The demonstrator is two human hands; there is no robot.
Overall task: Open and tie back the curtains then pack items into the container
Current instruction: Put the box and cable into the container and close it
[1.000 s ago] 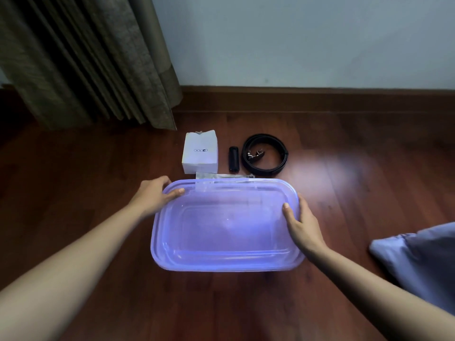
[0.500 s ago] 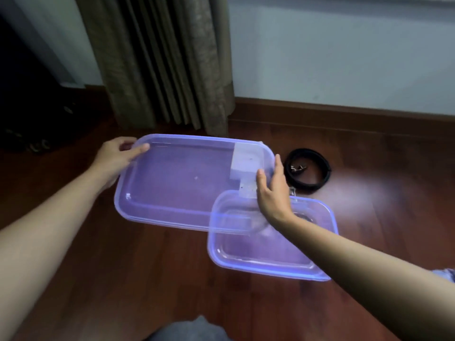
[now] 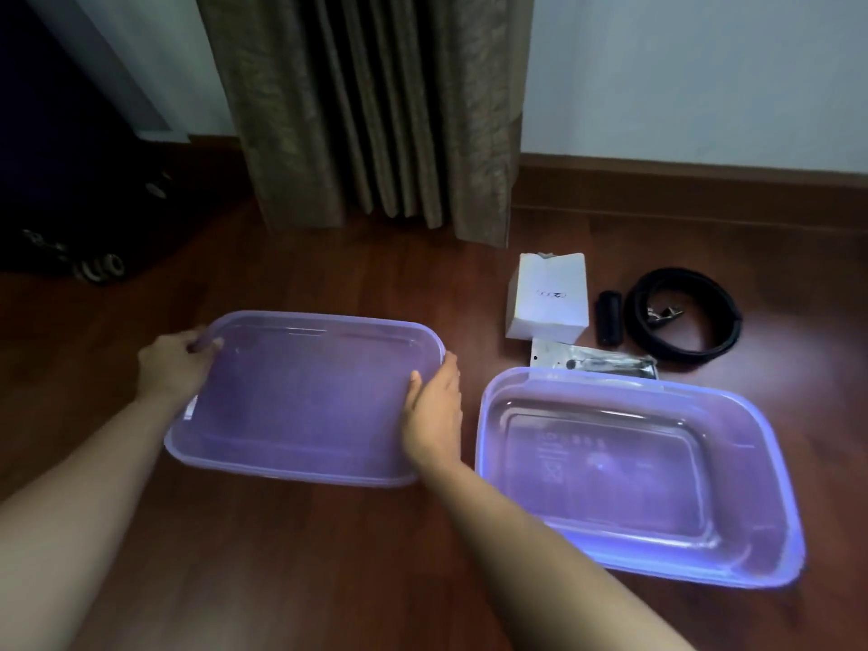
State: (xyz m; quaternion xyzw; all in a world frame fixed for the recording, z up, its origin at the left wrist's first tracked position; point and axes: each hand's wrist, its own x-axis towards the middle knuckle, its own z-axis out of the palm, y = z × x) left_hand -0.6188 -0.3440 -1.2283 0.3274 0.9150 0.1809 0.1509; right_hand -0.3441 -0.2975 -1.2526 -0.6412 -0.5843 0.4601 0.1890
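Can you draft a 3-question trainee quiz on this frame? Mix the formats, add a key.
1. True or false: the lid is on the container.
2. Which lies closest to the container's far rim? A) white box B) clear packet C) coiled belt
3. Fill in: the left hand and right hand each hold one short ____ of the lid.

Key: 1 false, it is on the floor left of the container; 2 B; 3 edge.

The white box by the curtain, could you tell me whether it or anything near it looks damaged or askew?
The white box has a torn, ragged top edge. The clear packet lies partly under the container rim. The rest looks orderly.
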